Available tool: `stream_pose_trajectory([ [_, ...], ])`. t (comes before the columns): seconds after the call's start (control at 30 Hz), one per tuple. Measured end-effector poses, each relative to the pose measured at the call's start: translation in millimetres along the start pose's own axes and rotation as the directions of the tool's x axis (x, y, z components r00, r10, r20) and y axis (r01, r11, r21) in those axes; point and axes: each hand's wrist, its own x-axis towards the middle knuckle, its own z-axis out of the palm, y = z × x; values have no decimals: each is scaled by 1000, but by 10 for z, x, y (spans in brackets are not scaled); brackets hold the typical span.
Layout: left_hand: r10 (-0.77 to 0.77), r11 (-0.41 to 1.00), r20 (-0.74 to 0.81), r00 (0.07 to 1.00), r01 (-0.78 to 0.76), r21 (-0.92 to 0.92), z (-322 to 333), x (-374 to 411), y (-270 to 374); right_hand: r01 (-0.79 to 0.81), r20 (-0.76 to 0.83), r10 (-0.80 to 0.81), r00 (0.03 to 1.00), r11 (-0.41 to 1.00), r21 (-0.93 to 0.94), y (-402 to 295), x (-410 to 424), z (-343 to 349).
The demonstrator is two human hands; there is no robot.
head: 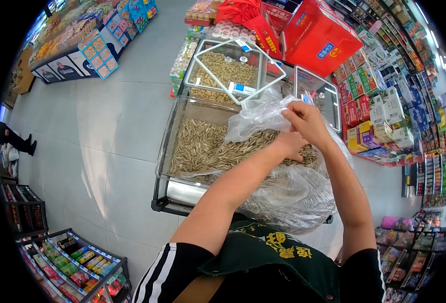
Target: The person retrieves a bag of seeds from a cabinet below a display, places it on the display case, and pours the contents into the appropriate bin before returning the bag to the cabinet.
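A large clear plastic bag (pixel 291 189) of sunflower seeds lies over the near right part of a transparent bin (pixel 166 151). Its mouth faces left, and striped sunflower seeds (pixel 200 146) spread from there across the bin. My right hand (pixel 305 119) pinches the upper edge of the bag between thumb and fingers. Just below it, my left hand (pixel 292 146) rests on seeds at the bag's mouth, fingers apart and their tips partly hidden. Behind the bin, unshelled peanuts (pixel 224 72) fill another compartment under white-framed clear lids (pixel 211 72), one set askew over the other.
A red carton (pixel 317 38) and red bags (pixel 245 17) stand behind the bins. Stacked boxes (pixel 374 102) rise close on the right. Tiled floor (pixel 94 151) stretches left, where a person's leg (pixel 18 140) shows. A snack rack (pixel 75 265) stands at lower left.
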Motion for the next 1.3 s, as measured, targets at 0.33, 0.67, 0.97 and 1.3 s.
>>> stream_pose_trajectory([
  [0.33,2,990,167,986,-25,139,-253,-560,-358,-7,55,5,998,999,45,130,-40,61],
  [0.67,113,934,-140,984,-58,352,-355,-1719,-716,-22,110,13,994,996,85,36,-43,59],
  [0.97,114,976,-239,964,-64,208,-158,-654,-170,5,130,-34,991,977,213,-131,59,-16],
  [1.3,-369,677,205,907,413,-609,275,97,-294,33,147,-62,987,980,197,-167,-67,-82],
])
